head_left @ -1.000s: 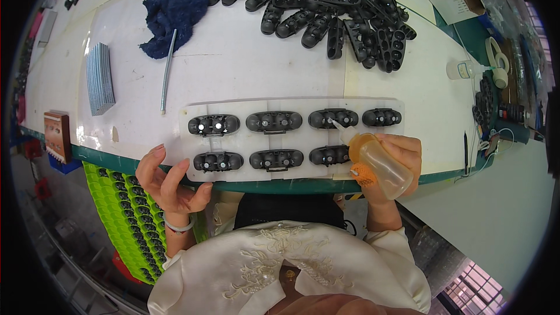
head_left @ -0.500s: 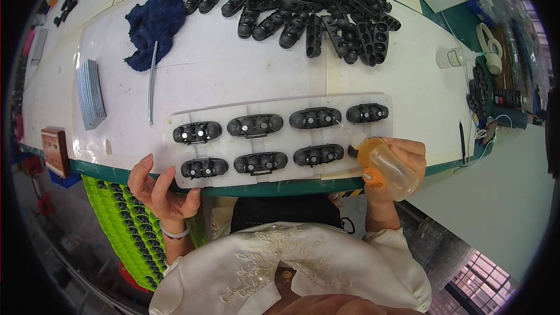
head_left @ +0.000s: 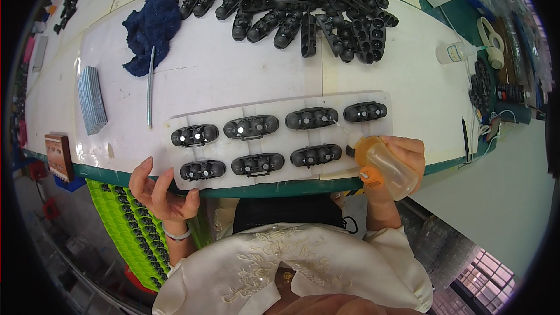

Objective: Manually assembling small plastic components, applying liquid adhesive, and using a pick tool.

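A white plastic board (head_left: 236,182) lies along the near table edge, carrying black oblong plastic parts in two rows with silvery round spots on them. My right hand (head_left: 408,160) is wrapped round a translucent squeeze bottle (head_left: 387,170) with yellowish liquid and an orange piece on its side. The bottle is tilted, its thin nozzle pointing at the right end of a black part (head_left: 312,118) in the far row; whether it touches cannot be seen. At the board's near left corner, my left hand (head_left: 163,191) is open and holds nothing, fingers spread and curved.
Black plastic parts (head_left: 286,0) are heaped at the far side. Left of them lie a dark blue cloth (head_left: 153,29), a thin metal rod (head_left: 150,90) and stacked metal strips (head_left: 92,99). A small bottle (head_left: 452,53) stands right. A green tray (head_left: 119,227) of parts sits below the table.
The view has shifted slightly. My right hand keeps the bottle tilted at the same black part, and my left hand stays open by the board's corner.
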{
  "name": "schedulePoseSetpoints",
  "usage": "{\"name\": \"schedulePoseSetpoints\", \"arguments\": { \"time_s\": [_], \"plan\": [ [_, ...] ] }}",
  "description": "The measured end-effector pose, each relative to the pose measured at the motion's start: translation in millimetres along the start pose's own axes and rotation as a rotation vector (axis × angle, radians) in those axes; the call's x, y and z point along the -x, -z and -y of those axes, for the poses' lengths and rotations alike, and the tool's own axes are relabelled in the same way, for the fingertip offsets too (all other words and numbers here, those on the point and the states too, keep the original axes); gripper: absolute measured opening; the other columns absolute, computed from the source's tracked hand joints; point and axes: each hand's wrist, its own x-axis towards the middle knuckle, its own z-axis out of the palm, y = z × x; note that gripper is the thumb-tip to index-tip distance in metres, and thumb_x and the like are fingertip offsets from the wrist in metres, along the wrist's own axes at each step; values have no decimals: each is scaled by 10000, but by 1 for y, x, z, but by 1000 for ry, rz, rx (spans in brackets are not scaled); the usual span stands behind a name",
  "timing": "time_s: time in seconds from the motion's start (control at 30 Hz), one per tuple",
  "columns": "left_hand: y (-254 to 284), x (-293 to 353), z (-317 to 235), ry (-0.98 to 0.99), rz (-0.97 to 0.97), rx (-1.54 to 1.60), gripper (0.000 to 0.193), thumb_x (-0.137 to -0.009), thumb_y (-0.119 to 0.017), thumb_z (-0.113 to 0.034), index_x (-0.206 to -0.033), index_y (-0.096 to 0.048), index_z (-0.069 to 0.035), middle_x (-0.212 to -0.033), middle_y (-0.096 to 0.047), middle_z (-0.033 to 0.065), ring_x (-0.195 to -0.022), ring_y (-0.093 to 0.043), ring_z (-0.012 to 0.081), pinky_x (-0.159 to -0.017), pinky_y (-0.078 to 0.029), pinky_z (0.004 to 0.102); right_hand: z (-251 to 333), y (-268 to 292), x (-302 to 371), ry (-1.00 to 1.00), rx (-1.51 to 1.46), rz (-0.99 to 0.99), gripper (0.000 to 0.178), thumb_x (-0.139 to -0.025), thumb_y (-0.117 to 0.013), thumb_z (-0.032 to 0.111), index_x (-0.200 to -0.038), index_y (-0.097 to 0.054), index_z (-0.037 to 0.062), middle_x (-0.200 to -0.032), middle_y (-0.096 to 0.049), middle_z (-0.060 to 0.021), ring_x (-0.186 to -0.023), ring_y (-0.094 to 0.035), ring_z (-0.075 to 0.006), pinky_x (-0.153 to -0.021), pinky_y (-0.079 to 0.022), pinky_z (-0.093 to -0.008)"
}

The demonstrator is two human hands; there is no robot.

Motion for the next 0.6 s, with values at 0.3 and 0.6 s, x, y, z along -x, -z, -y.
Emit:
{"name": "schedulePoseSetpoints", "arguments": {
  "time_s": [0.3, 0.6],
  "plan": [
    [0, 0, 1, -4, -15, -12, 436, -744, -639, -400, -997, -567, -52, -1143, -413, 159, -1043, -433, 312, -827, -396, 422, 1, 1, -2, -69, 6, 59, 401, -707, -760, 211, -925, -510, -15, -859, -548, -158, -740, -572, -198, -632, -504, -268],
    [1, 1, 1, 6, -7, -22, 455, -753, -628, -410, -1011, -560, -41, -1153, -413, 173, -1044, -438, 323, -823, -390, 419, -15, 19, 6, -113, 90, -130, 442, -739, -723, 322, -921, -512, -21, -837, -540, -142, -746, -565, -203, -633, -491, -266]
  ]
}}
